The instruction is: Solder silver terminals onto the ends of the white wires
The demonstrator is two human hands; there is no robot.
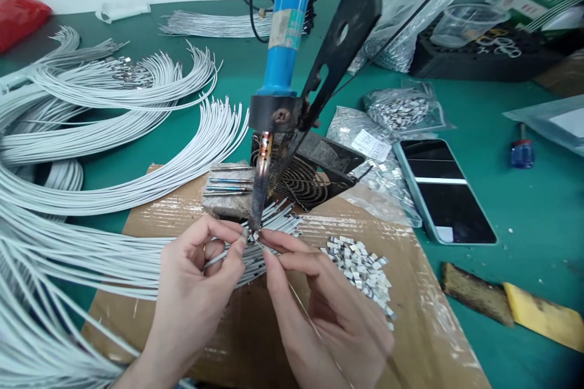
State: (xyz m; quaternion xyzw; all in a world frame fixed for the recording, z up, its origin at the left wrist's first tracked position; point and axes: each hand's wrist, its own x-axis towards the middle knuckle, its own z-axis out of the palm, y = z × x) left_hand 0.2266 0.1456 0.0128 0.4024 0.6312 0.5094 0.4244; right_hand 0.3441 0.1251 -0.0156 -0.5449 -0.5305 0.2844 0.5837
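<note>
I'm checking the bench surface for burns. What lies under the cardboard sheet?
The green table shows around the cardboard sheet. Beneath it, nothing is visible; the sheet, white wires and both hands cover that area.

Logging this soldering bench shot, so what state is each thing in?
left hand: pinching a white wire at the iron tip
right hand: pinching thin solder wire
soldering iron: fixed in its stand, tip down
phone: flat, screen dark
metal terminals: loose pile on cardboard
white wires: fanned in bundles
</note>
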